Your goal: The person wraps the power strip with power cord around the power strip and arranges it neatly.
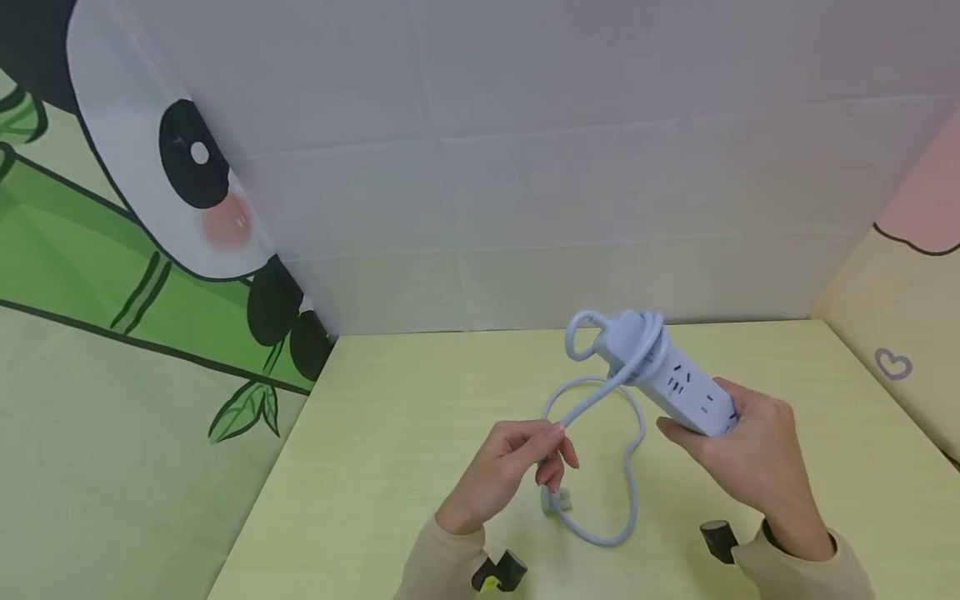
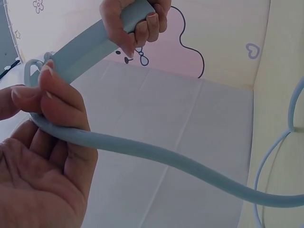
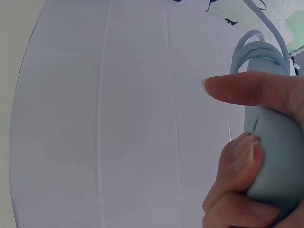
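A white power strip [image 1: 686, 390] is held up at a tilt above the table, its sockets facing up toward the head camera. My right hand [image 1: 757, 442] grips its lower right end; in the right wrist view the fingers [image 3: 240, 161] curl round its body. Cord [image 1: 645, 350] is looped about the strip's far end. My left hand [image 1: 517, 458] pinches the cord between thumb and fingers, and a stretch runs taut from there to the strip. In the left wrist view the cord [image 2: 156, 154] passes across the palm side. The plug [image 1: 555, 500] is below the left hand, partly hidden.
A slack loop of cord [image 1: 633, 467] hangs or lies over the pale yellow table [image 1: 390, 433]; which, I cannot tell. A grey-white panel [image 1: 525, 208] stands behind the table. Printed cartoon panels flank it, green [image 1: 97, 225] on the left and cream [image 1: 892, 308] on the right.
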A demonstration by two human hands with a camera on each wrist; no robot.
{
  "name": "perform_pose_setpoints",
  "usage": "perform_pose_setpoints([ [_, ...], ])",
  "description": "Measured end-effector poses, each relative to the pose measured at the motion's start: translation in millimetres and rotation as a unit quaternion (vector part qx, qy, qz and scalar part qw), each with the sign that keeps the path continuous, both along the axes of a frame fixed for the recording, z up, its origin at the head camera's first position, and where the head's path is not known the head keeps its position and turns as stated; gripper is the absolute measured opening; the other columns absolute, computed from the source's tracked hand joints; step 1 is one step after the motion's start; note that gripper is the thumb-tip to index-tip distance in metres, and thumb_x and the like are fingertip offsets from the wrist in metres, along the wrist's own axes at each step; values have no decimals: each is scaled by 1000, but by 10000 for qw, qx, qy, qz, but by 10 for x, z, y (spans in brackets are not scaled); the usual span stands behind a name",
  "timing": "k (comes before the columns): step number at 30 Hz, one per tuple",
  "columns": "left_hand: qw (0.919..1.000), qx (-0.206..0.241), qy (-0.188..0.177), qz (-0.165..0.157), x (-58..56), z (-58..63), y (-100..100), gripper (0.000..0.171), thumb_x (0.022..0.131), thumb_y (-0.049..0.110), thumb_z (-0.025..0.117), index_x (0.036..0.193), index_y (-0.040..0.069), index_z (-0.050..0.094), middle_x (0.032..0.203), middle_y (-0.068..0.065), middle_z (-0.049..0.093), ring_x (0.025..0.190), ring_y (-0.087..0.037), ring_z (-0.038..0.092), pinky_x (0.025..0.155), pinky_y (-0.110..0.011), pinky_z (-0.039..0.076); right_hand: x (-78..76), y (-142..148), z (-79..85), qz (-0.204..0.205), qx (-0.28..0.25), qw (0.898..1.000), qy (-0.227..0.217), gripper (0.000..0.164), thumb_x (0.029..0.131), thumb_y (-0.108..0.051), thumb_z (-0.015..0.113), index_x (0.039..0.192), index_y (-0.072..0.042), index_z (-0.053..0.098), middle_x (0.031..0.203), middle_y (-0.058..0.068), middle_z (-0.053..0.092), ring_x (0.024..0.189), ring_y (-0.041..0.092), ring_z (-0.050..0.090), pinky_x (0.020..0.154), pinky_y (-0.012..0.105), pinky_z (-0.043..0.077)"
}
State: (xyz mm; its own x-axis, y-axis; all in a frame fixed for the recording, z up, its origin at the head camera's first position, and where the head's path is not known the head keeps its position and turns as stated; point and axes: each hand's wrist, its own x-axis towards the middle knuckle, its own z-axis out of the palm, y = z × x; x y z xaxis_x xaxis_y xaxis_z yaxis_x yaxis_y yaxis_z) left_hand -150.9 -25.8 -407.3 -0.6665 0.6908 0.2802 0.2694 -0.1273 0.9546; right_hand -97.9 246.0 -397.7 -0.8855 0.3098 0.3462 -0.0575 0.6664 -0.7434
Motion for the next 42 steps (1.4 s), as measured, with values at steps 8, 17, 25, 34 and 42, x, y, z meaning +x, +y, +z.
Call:
perform_pose_setpoints([
  [8,9999,115,-5,-52,-60,-37,-28,44,107,17,49,69,-2,54,58,-22,44,65,-13,64,67,-21,49,22,-8,-5,586,-63,9979,274,27,67,-19,94,79,-15,70,68,-5,67,60,4,53,54,25,40],
  [17,9997,207,-121,73,-101,-63,-90,40,104,13,52,68,-4,53,58,-24,44,61,-8,61,62,-24,48,46,-13,1,1399,-162,9895,323,28,68,-13,93,88,-19,74,74,-10,69,64,6,58,59,24,45],
  [25,9992,87,33,389,-144,-105,-120,35,99,13,57,67,-4,53,60,-23,47,64,-6,55,67,-22,44,48,0,-37,2344,-349,9705,442,33,69,-6,91,94,-21,74,78,-10,71,66,8,60,60,24,47],
  [34,9979,-14,-58,645,-162,-144,-122,33,96,11,61,66,0,52,60,-2,46,65,-6,44,76,-22,44,51,43,-82,3108,-269,9470,771,40,69,1,89,96,-23,73,79,-7,72,66,5,60,60,22,47],
  [42,9990,-28,-113,443,-182,-133,-158,34,93,13,65,64,0,53,61,12,42,62,-6,35,61,-20,33,50,54,-94,3346,-336,9382,823,39,69,3,88,89,-25,69,74,-11,67,61,5,58,54,23,45],
])
